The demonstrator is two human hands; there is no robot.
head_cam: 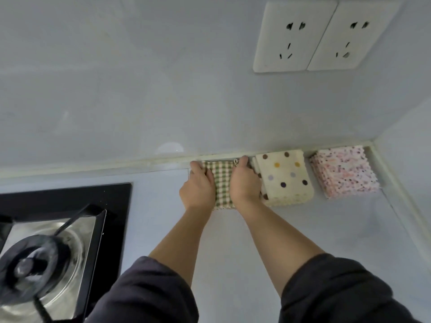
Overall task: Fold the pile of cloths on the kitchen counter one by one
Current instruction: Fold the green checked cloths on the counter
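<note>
Your two hands close round a folded green-checked cloth [221, 180] at the back of the desk [233, 234], its far edge just short of the wall [140, 89]. The left hand [200, 186] grips the cloth's left side and the right hand [245, 183] its right, fingers curled over the far corners. Just beside your right hand sits a folded polka-dot cloth [285, 178] on its own small stack, and beyond that, in the corner, a pink speckled stack [345, 173]. The checked cloth looks close to being set down as a finished fold. The danger lies on the right: your right hand is touching or nearly touching the polka-dot stack, and a sideways slide could skew that pile or drag its top layer. Push too far back and the far edge may bunch against the wall; let go unevenly and the fold may spring open. The gas burner [35, 264] lies well apart on the left.
</note>
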